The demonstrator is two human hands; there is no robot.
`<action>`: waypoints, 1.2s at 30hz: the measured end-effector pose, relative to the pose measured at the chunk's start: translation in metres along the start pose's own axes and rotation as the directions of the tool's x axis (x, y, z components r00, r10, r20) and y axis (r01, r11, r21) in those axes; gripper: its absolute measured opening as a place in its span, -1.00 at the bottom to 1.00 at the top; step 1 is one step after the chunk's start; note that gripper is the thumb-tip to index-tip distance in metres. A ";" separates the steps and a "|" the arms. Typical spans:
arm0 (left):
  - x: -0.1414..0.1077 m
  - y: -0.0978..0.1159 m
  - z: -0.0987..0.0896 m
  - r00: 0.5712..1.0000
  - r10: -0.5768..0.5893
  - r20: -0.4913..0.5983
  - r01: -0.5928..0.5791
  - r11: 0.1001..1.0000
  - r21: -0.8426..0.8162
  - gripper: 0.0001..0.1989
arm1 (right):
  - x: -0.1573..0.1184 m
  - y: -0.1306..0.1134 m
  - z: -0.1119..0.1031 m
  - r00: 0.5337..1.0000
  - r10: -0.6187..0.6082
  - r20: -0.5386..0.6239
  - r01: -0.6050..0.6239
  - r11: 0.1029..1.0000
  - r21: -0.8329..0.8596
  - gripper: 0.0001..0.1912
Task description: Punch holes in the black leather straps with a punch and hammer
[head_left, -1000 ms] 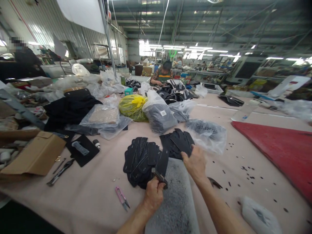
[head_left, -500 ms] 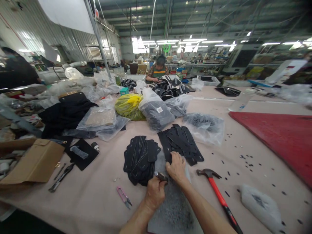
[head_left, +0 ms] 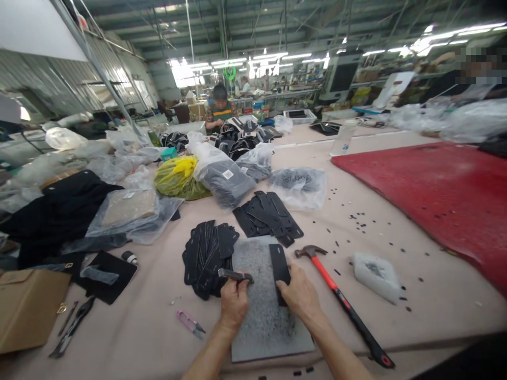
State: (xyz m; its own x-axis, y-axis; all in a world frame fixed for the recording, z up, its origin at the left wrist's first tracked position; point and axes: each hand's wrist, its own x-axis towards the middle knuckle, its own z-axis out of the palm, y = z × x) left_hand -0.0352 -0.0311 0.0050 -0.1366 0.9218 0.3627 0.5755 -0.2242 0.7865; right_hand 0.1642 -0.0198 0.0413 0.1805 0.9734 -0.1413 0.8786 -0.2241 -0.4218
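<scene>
My left hand [head_left: 234, 307] is closed around a short metal punch [head_left: 232, 274], which lies nearly level above the left side of a speckled grey board [head_left: 253, 338]. My right hand [head_left: 303, 294] pinches the right edge of a flat black strip [head_left: 279, 264] with a small slot near its top end. The strip lies along the board's right side. Left of the board is a fanned pile of black pieces [head_left: 206, 258]. Behind it, more black pieces [head_left: 267, 214] are heaped. A claw hammer [head_left: 328, 279] with a red and black handle rests to the right.
Pink thread snips [head_left: 190, 323] lie left of the board. A wrapped white block [head_left: 376, 275] and small black scraps are at the right, before a red sheet [head_left: 435, 195]. Plastic bags [head_left: 224, 182] and a yellow bag [head_left: 180, 179] stand behind. Across the table a person [head_left: 219, 108] sits.
My right hand has come back from the rear heap with one black strip, now on the board. My left hand still holds the punch. The view has swung right.
</scene>
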 end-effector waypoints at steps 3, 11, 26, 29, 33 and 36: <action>0.002 0.003 0.000 0.999 -0.046 -0.013 0.046 0.999 -0.012 -0.78 | -0.008 0.019 -0.005 0.993 0.014 0.117 -0.024 0.996 0.085 -0.65; 0.009 0.021 -0.006 0.987 -0.156 0.036 0.157 0.988 0.001 -0.77 | -0.015 0.016 0.003 0.988 -0.104 -0.115 0.107 0.994 0.017 -0.54; 0.000 0.026 -0.011 0.978 -0.207 0.016 0.207 0.973 -0.102 -0.79 | -0.035 0.002 0.051 0.928 -0.266 -0.260 0.278 0.960 0.013 -0.40; 0.008 0.032 -0.003 0.987 -0.156 0.025 0.158 0.981 -0.112 -0.81 | -0.054 -0.009 0.056 0.935 -0.260 -0.243 0.259 0.965 -0.034 -0.42; 0.019 0.034 0.010 0.988 -0.131 0.077 0.141 0.979 -0.145 -0.82 | -0.061 -0.024 0.060 0.942 -0.281 -0.183 0.274 0.960 -0.061 -0.44; 0.025 0.032 0.017 0.986 -0.115 0.122 0.133 0.980 -0.151 -0.82 | -0.060 -0.023 0.056 0.943 -0.289 -0.167 0.289 0.957 -0.021 -0.44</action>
State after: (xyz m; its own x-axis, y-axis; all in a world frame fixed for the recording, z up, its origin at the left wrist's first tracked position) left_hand -0.0062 -0.0095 0.0312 -0.1020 0.9732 0.2061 0.4243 -0.1448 0.8939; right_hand 0.1086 -0.0756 0.0092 -0.0094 0.9903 0.1384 0.9023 0.0681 -0.4257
